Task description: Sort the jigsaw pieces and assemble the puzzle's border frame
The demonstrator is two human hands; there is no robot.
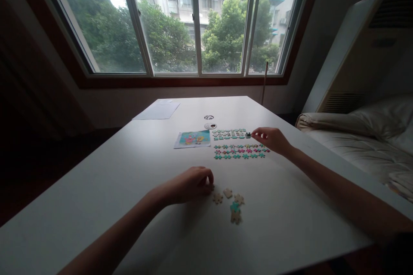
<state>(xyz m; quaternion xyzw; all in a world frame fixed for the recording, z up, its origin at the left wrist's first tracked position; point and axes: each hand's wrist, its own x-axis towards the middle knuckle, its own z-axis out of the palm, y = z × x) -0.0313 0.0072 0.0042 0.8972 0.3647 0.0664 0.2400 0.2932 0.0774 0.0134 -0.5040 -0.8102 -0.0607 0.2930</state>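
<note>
On the white table (135, 172) my left hand (192, 184) rests with its fingers curled, their tips touching a tan puzzle piece at the edge of a small loose group of pieces (230, 201). Most of that group lie face down; one is teal. Farther out, my right hand (270, 138) pinches a small dark puzzle piece (248, 134) at the right end of the upper row of teal pieces (229, 134). Below that row lie two more rows of pink and teal pieces (240, 151). A colourful reference picture (192, 139) lies to their left.
A sheet of paper (157, 109) lies at the table's far left. A round cable port (209, 117) and a small disc (210, 126) sit behind the rows. A bed with white bedding (361, 133) stands to the right. Windows (180, 21) run along the far wall.
</note>
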